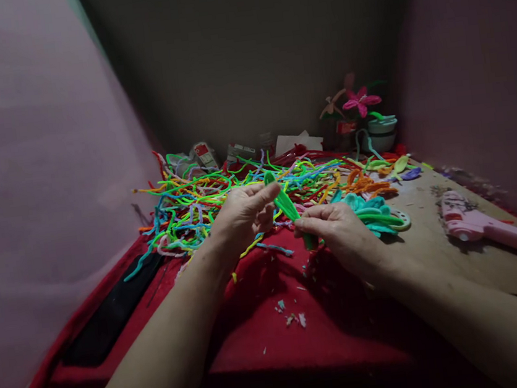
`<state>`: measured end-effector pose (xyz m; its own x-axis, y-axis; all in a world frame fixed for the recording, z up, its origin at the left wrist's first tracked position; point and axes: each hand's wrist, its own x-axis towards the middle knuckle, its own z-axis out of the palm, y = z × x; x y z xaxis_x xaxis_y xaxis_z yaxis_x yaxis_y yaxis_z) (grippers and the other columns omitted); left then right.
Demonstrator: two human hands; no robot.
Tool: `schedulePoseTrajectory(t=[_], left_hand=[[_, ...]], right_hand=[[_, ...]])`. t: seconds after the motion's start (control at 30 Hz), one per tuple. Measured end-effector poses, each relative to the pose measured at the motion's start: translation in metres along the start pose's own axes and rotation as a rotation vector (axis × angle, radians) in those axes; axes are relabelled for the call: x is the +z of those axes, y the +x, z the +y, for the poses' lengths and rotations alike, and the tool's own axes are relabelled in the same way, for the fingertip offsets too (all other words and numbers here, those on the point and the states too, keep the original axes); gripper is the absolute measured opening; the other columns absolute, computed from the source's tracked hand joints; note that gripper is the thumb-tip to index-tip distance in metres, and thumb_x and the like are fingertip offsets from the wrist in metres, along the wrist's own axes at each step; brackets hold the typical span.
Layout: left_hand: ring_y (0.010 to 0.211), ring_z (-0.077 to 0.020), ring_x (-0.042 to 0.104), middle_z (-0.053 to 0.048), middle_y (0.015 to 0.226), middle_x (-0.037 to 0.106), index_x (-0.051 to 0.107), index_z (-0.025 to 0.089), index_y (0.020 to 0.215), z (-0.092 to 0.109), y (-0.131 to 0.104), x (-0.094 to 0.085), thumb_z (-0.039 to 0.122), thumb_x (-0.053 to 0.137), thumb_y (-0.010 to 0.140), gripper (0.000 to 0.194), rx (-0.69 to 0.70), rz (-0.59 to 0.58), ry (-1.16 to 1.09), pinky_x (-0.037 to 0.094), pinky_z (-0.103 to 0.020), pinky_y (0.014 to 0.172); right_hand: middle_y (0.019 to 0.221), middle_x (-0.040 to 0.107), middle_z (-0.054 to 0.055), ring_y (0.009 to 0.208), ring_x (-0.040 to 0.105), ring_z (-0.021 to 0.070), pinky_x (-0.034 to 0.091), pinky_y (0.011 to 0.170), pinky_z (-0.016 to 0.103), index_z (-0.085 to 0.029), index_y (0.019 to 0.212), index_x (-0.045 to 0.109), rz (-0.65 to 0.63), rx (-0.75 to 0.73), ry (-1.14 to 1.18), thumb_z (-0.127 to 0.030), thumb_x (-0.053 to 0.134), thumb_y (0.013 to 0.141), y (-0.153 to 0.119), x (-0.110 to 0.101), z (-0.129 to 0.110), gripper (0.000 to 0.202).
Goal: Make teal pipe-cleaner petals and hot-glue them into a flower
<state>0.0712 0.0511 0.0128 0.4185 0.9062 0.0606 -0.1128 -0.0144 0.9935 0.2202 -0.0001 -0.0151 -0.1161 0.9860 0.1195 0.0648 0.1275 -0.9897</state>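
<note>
Forearms (163, 342) foreground; left hand (244, 213) pinches the upper end, right hand (337, 227) the lower part, of a folded green chenille stem (286, 203) above red cloth (275, 338). Light, even tension should keep strands aligned.

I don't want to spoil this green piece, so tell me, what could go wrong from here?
The left hand and right hand both grip the green piece, so an uneven pull might bend it out of shape. The tangled fuzzy stems lie just beyond the left hand and could snag it. Loose scraps on the red cloth below may cling to its fuzz if it is put down there.
</note>
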Motion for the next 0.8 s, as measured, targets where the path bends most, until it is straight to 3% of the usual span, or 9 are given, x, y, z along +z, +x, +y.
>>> schedulePoseTrajectory(t=[0.1, 0.27, 0.4, 0.6, 0.8], left_hand=[[0.036, -0.0010, 0.028, 0.007, 0.045, 0.038, 0.056, 0.011, 0.068, -0.005, -0.001, 0.003, 0.033, 0.068, 0.064, 0.025, -0.099, -0.102, -0.009, 0.020, -0.017, 0.037], [0.035, -0.0019, 0.036, 0.004, 0.044, 0.048, 0.060, 0.011, 0.067, -0.014, 0.001, 0.008, 0.032, 0.069, 0.063, 0.023, -0.131, -0.032, 0.054, 0.023, -0.016, 0.035], [0.033, -0.0038, 0.039, 0.003, 0.043, 0.051, 0.056, 0.012, 0.062, -0.012, 0.002, 0.006, 0.031, 0.070, 0.061, 0.024, -0.075, 0.056, 0.105, 0.025, -0.017, 0.033], [0.033, -0.0027, 0.037, 0.006, 0.044, 0.049, 0.049, 0.015, 0.061, -0.009, 0.002, 0.004, 0.027, 0.071, 0.060, 0.025, -0.059, 0.090, -0.059, 0.030, -0.016, 0.036], [0.035, -0.0049, 0.040, 0.003, 0.045, 0.050, 0.054, 0.013, 0.063, -0.011, 0.000, 0.008, 0.033, 0.068, 0.062, 0.024, 0.005, 0.011, 0.172, 0.028, -0.017, 0.035]], right_hand=[[0.049, 0.054, 0.000, 0.047, 0.044, 0.0094, 0.034, 0.050, 0.023, -0.014, 0.055, 0.060, -0.015, -0.005, 0.008, -0.021, 0.052, 0.069, 0.002, -0.001, 0.002, 0.018], [0.049, 0.053, -0.001, 0.048, 0.043, 0.0095, 0.033, 0.050, 0.023, -0.015, 0.053, 0.059, -0.030, -0.026, 0.029, -0.021, 0.052, 0.069, 0.005, -0.002, 0.006, 0.018], [0.048, 0.050, -0.003, 0.046, 0.038, 0.0082, 0.030, 0.048, 0.023, -0.015, 0.054, 0.059, -0.048, -0.016, 0.046, -0.020, 0.054, 0.067, 0.004, -0.001, 0.004, 0.015], [0.049, 0.052, -0.001, 0.047, 0.043, 0.0083, 0.033, 0.051, 0.023, -0.014, 0.050, 0.056, -0.079, -0.002, 0.065, -0.021, 0.054, 0.069, 0.003, -0.002, 0.000, 0.020], [0.046, 0.054, -0.002, 0.039, 0.040, 0.0069, 0.029, 0.042, 0.020, -0.014, 0.060, 0.059, -0.130, 0.035, 0.085, -0.034, 0.051, 0.075, 0.007, -0.001, 0.005, 0.026]])
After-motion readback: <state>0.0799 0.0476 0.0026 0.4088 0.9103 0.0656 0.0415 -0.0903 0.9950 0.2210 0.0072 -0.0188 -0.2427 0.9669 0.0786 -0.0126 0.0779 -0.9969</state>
